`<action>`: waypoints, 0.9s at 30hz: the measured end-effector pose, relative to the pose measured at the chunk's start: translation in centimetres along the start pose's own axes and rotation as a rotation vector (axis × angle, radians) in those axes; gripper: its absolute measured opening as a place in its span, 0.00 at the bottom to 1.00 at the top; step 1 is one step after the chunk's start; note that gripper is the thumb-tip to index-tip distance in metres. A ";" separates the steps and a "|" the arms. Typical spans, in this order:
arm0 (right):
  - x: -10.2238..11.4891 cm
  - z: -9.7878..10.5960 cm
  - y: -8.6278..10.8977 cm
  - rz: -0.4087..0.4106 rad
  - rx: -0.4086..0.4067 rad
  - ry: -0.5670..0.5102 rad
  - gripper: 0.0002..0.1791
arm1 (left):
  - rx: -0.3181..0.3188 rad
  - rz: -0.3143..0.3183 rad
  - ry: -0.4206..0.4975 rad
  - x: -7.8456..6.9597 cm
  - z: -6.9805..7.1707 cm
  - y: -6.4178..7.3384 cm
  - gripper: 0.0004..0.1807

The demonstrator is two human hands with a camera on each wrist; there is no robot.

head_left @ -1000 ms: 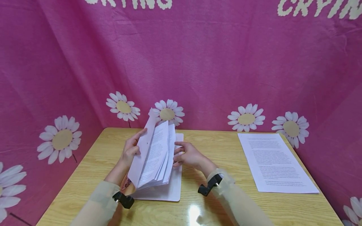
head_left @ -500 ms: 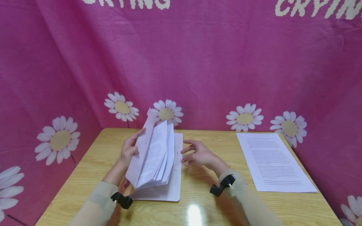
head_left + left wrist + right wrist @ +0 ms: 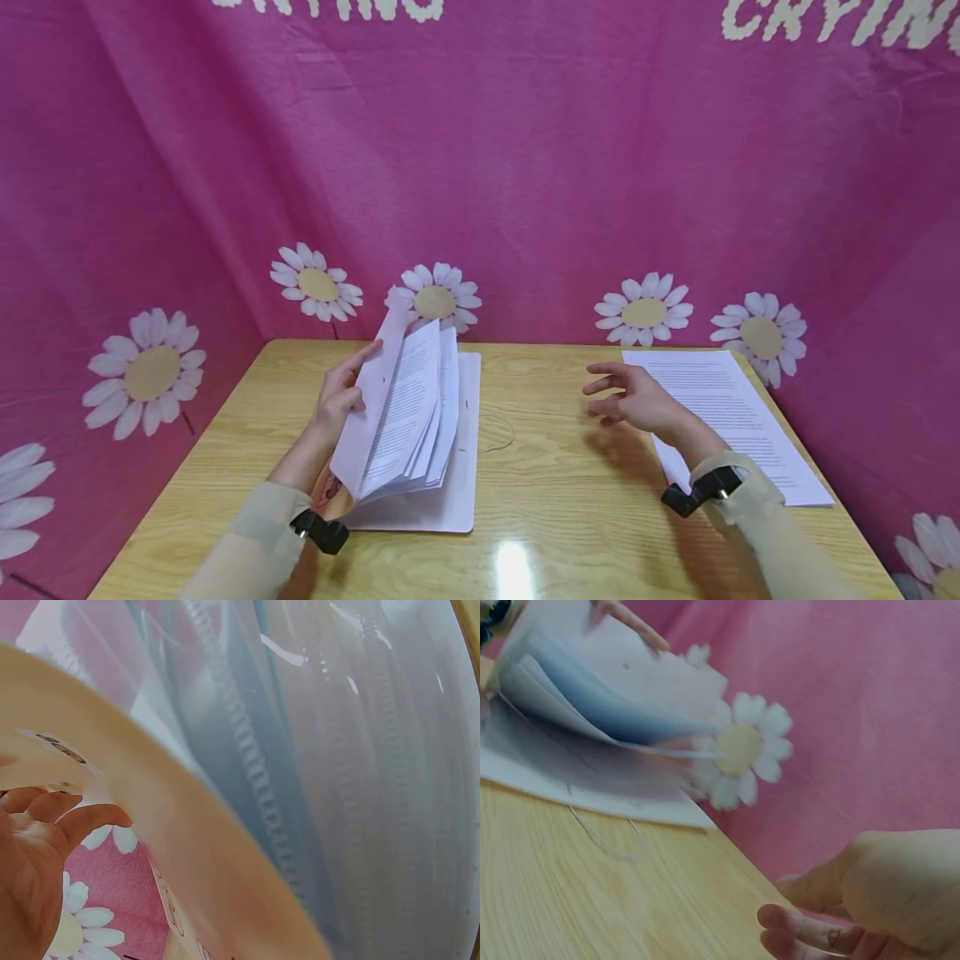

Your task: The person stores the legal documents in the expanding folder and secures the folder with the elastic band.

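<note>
A document folder (image 3: 461, 467) with clear sleeves of printed pages (image 3: 405, 404) lies spread on the left half of the table. My left hand (image 3: 339, 400) grips its raised front cover (image 3: 369, 417), keeping it tilted up. In the left wrist view the cover's tan outer side (image 3: 195, 825) bends past the fingers, with the clear sleeves (image 3: 360, 780) beyond. My right hand (image 3: 633, 398) hovers over the table with fingers loosely spread, holding nothing. Beside it lies a stack of printed paper (image 3: 738, 425), partly hidden by the hand and forearm.
A thin cord (image 3: 498, 433) loops out from the folder's right edge onto the wooden table (image 3: 562, 500). Behind and at both sides hangs a magenta cloth (image 3: 525, 183) printed with daisies.
My right hand has left the folder's sleeves and moved right, reaching the left edge of the printed paper. The left hand keeps the cover raised as before.
</note>
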State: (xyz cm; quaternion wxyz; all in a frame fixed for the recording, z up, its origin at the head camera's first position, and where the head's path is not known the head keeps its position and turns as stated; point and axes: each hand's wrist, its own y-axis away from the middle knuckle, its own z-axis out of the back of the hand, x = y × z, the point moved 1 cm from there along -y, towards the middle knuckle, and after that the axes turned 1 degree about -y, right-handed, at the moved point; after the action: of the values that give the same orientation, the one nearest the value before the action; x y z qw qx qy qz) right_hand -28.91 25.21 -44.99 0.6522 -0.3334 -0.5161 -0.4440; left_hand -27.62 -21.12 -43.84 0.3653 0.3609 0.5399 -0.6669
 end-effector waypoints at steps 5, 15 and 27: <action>-0.6 3.4 1.8 0.011 -0.065 0.074 0.39 | -0.002 -0.008 -0.021 -0.2 0.3 -0.1 0.49; -4.1 11.5 5.8 -0.005 -0.275 0.529 0.36 | 0.009 -0.002 -0.021 -0.1 0.4 -0.2 0.48; -9.9 17.5 10.1 -0.255 -0.438 0.563 0.43 | 0.011 0.006 0.016 -0.1 -0.2 -0.2 0.49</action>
State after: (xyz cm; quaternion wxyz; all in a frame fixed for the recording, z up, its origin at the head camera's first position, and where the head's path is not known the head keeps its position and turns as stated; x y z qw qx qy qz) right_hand -26.92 47.02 -50.12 0.6212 -0.2632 -0.2469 -0.6956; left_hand -27.67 -20.93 -43.67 0.3610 0.3696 0.5382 -0.6659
